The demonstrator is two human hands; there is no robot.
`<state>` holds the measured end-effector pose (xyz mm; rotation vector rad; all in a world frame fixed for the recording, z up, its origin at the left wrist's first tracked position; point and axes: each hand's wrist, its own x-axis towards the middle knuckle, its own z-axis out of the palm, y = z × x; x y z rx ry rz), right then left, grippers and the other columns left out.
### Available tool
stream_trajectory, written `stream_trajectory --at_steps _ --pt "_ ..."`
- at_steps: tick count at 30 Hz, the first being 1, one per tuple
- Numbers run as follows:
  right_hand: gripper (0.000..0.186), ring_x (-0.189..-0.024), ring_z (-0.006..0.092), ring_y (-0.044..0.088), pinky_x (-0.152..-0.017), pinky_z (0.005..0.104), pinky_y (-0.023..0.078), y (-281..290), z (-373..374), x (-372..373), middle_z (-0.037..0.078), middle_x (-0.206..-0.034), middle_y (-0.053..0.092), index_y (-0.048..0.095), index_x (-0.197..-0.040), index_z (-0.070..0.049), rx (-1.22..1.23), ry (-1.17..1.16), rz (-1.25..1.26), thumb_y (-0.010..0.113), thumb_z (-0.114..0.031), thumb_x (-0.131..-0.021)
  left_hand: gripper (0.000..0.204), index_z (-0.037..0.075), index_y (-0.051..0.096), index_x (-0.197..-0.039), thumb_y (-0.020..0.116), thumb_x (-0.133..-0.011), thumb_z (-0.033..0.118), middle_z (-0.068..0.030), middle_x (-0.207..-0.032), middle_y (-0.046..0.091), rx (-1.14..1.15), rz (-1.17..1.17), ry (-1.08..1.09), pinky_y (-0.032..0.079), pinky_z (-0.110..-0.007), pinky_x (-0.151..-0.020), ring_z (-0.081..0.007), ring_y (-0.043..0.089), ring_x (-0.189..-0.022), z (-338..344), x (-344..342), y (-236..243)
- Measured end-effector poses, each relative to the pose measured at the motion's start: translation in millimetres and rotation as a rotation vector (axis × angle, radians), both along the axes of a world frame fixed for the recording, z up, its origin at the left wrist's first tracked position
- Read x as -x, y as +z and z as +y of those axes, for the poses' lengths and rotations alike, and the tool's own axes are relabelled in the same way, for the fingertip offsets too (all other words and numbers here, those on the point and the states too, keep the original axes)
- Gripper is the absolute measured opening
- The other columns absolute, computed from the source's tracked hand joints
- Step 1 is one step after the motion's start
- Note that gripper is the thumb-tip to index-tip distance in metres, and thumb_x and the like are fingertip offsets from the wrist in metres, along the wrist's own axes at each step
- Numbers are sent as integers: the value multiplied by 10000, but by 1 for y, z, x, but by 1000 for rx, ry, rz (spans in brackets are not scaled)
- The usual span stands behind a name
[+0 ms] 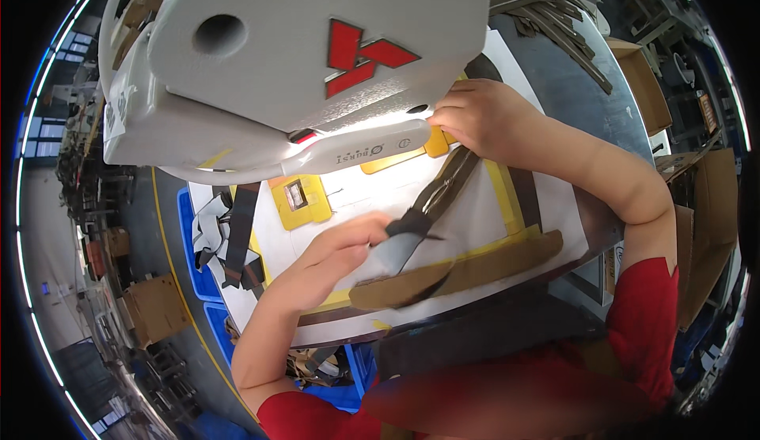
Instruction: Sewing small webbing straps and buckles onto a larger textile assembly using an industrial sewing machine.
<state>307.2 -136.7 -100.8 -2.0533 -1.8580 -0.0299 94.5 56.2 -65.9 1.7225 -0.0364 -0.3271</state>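
A dark brown strip [451,179] with a shiny crease runs slantwise across the white worktop, under the head of a white sewing machine [261,60]. My left hand [336,250] is closed at the strip's near end, where a pale grey flap [398,250] hangs, blurred by motion. At the strip's far end, my right hand [487,119] has its fingers bent together against the machine head. What those fingertips hold is hidden. Below the strip, a long curved brown piece [499,270] lies along the worktop's near edge, with a dark curl over it.
Yellow tape [499,195] and a yellow block with a small window [301,201] are on the white worktop [317,258]. Brown strips [546,13] pile at the back right. Blue bins [190,242] with scraps stand left and below. Cardboard boxes [708,242] stand at right.
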Motion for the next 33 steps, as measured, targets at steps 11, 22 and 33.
stream_trajectory --at_steps 11,22,33 --pt "212 -1043 229 603 -935 335 469 7 -2 10 101 -1119 649 651 -1001 0 -10 -68 -77 591 -15 -798 244 60 627 -884 751 -675 45 -102 -864 622 -446 259 150 448 -354 -761 -275 587 -840 30 113 36" --pt "236 -1041 226 607 -942 333 467 2 -3 9 99 -1120 650 650 -1005 -1 -69 -61 -101 624 -12 -771 298 48 518 -905 713 -703 -51 -79 -823 621 -478 -331 831 417 -388 -975 -198 603 -948 56 150 18" --pt "257 -1033 255 603 -957 353 450 -4 -1 9 114 -1124 642 636 -1014 16 -113 -35 -63 601 -4 -761 157 17 689 -960 667 -819 82 -60 -884 652 -398 -87 367 465 -270 -739 -159 608 -764 8 -31 -23"
